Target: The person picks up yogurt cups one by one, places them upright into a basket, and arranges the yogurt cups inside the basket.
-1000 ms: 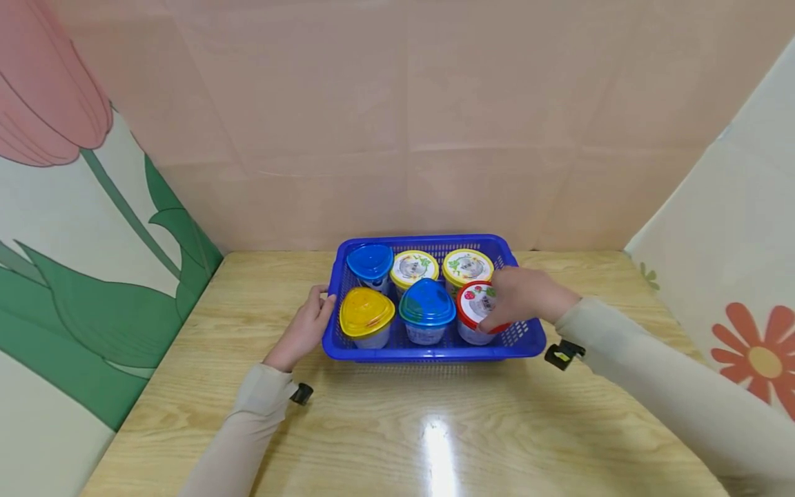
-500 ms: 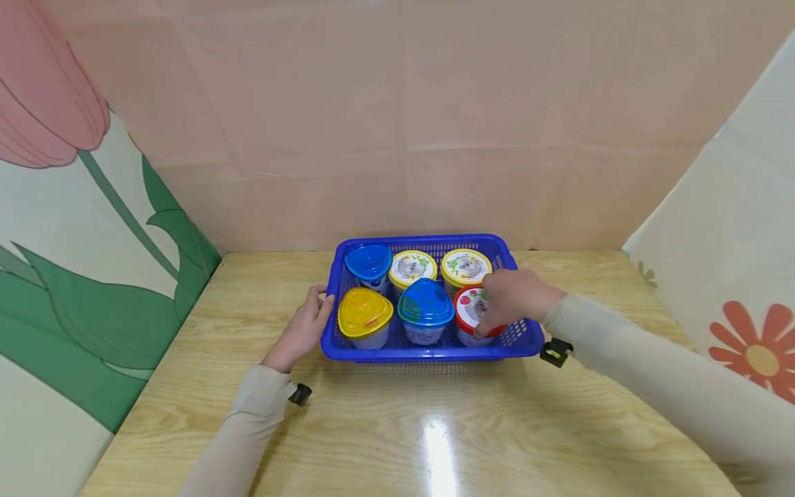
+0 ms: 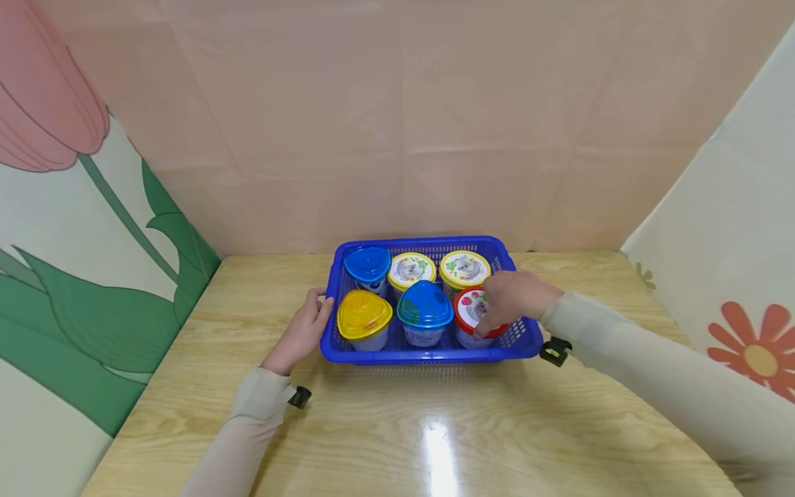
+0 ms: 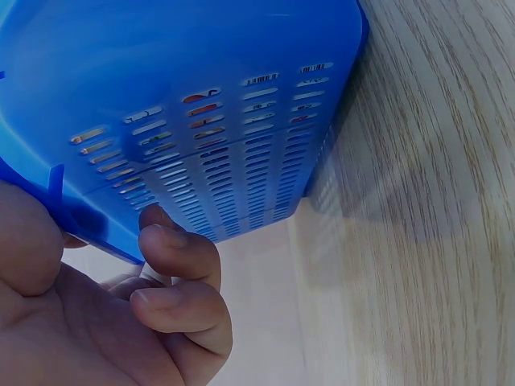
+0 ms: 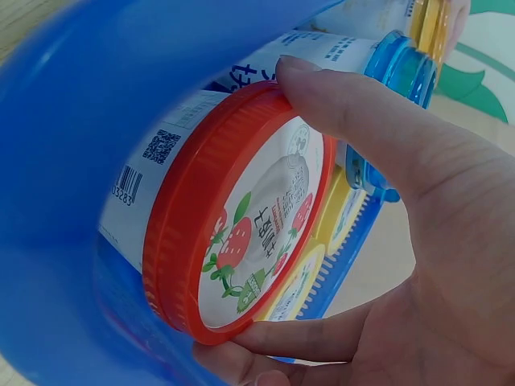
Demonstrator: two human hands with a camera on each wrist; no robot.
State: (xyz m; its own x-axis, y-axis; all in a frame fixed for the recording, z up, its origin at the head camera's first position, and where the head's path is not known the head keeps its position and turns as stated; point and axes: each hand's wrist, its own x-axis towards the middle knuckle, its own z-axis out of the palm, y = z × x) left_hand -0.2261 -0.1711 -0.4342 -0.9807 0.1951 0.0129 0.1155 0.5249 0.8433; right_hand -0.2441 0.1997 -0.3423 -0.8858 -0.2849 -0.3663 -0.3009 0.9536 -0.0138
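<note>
A tub with a red rim and a white strawberry-print lid (image 3: 468,308) stands upright at the front right of the blue plastic basket (image 3: 428,355). My right hand (image 3: 520,298) grips this tub by its lid, the thumb on one side of the rim and the fingers opposite, as the right wrist view shows. At the basket's left end, my left hand (image 3: 303,331) holds the rim. The left wrist view shows its thumb over the rim and curled fingers (image 4: 181,249) beneath, beside the slotted wall.
A blue-lidded tub (image 3: 425,305) and a yellow-lidded tub (image 3: 364,314) share the front row. Behind stand another blue-lidded tub (image 3: 368,264) and two yellow-rimmed ones (image 3: 412,269). The basket sits on a wooden table (image 3: 373,421) against a pink backdrop (image 3: 397,138).
My right hand has shifted slightly left over the red-rimmed tub, then stayed there. My left hand keeps its hold on the basket rim.
</note>
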